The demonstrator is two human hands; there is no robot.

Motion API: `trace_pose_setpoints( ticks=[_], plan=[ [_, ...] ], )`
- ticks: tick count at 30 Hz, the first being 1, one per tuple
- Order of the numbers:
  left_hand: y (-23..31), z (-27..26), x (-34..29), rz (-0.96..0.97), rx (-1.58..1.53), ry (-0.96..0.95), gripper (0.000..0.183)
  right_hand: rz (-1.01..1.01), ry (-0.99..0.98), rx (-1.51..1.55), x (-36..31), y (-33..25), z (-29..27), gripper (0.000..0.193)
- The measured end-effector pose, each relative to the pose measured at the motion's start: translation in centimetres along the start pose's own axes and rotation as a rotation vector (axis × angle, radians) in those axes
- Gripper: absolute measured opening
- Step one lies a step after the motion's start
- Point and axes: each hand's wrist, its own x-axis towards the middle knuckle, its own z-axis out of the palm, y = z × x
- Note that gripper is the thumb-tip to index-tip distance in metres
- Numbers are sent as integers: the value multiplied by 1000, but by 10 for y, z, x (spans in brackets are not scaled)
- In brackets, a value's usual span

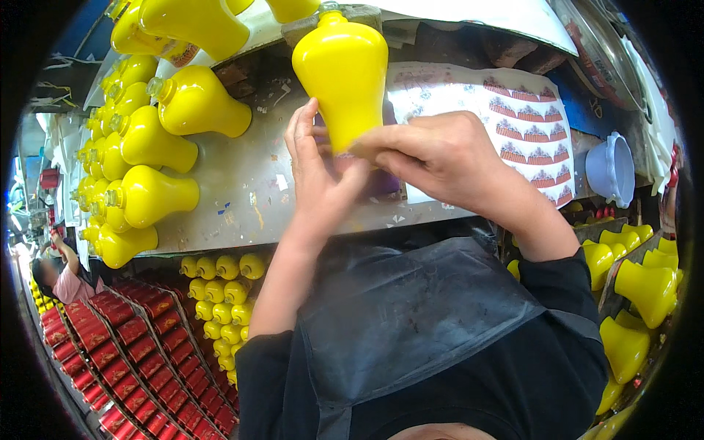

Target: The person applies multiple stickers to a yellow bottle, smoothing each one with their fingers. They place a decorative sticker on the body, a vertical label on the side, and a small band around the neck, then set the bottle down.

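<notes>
L hand is gripping yellow bottle nr its lower end, fingers along the side; R hand is bending thumb + fingers at same end, can't tell if pinching anything. Bottle's pointing its neck away, over table. Label sheet is lying to R, tub beyond; other bottles are lining L side.

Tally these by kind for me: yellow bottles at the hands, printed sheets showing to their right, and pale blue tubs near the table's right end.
Yellow bottle at the left hand and right hand: 1
Printed sheet: 1
Pale blue tub: 1
Total: 3
</notes>
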Motion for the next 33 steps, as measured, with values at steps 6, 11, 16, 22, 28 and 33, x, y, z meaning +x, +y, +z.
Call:
trace_pose_setpoints(
  ticks=[6, 11, 16, 22, 28, 33],
  plan=[
    [0, 0, -2, 47, 55, -6, 95, -87, 40, -270, 22, -6, -8, 19],
    [4, -3, -4, 259, 270, -38, 105, -1, 117, -219, 18, -4, -6, 24],
    [-8, 3, -2, 246, 307, 67, 108, 48, 87, -84, -6, -2, 4, 28],
    [-13, -4, -3, 92, 107, -22, 102, -107, 109, -21, -12, 6, 3, 31],
    [-2, 3, -3, 293, 417, 114, 102, -47, 120, -178, -3, 2, -2, 30],
    [-10, -4, 1, 255, 272, 65, 101, -7, 68, -214, 0, 0, -4, 31]
  ],
)
